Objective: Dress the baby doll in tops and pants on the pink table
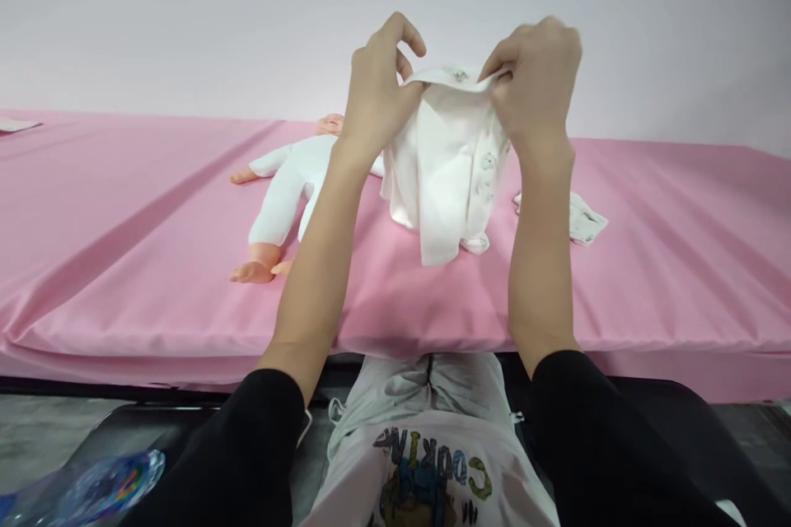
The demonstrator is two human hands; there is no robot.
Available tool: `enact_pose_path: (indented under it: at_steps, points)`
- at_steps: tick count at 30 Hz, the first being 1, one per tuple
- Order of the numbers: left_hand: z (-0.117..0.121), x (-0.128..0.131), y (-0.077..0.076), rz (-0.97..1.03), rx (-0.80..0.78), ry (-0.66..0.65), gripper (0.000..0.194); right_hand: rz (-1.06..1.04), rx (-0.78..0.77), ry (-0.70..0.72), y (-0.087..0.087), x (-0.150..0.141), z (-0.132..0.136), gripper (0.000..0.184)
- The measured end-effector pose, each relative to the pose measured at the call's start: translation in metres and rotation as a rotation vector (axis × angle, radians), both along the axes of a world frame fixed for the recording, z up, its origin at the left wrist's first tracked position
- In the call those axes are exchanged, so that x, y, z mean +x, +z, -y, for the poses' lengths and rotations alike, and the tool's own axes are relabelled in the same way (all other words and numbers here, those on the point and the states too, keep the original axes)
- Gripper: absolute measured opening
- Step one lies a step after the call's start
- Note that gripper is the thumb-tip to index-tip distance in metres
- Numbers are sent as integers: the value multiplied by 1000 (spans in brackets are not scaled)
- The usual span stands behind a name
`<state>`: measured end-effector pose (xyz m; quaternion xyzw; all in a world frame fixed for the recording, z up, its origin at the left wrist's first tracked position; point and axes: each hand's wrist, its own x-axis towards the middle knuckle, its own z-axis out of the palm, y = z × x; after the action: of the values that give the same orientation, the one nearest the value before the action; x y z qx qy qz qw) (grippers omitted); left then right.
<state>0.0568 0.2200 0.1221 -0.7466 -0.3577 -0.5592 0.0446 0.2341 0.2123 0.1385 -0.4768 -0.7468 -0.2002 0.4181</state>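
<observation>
A small white buttoned garment (448, 173) hangs above the pink table, held up by its top edge. My left hand (376, 90) pinches the left side of that edge, fingers closed on the cloth. My right hand (535, 82) grips the right side, also closed on it. The garment's lower hem rests on the pink cloth. Behind my left forearm lies a baby doll (281, 189) in a white suit, on its back, feet toward me, head partly hidden by my hand.
A pink cloth (124, 222) covers the long table, with folds running across it. A small white printed piece of fabric (584, 218) lies right of the garment. Another white scrap (16, 125) sits at the far left edge. A colourful plastic object (105, 486) is near my lap.
</observation>
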Motion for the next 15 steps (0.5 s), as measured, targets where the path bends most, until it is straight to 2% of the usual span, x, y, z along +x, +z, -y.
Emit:
enact_pose_path:
  at_steps: [3,6,8,11,13,15]
  points:
    - [3,11,-2,-53,-48,94,22,137,-136,-57,-11,-13,-8,22]
    - [5,20,-3,-64,-61,174,25,91,-151,84,-18,-29,-11,16]
    - [4,20,-3,-39,-38,181,19,-89,-112,180,-17,-31,-15,17]
    - [2,11,-1,-40,-83,88,2,-370,8,177,-9,-17,-21,19]
    - [-1,2,0,-30,-147,31,6,-439,104,114,-5,-3,-25,22]
    - [-2,-6,1,5,-196,38,17,-430,139,53,-3,8,-26,24]
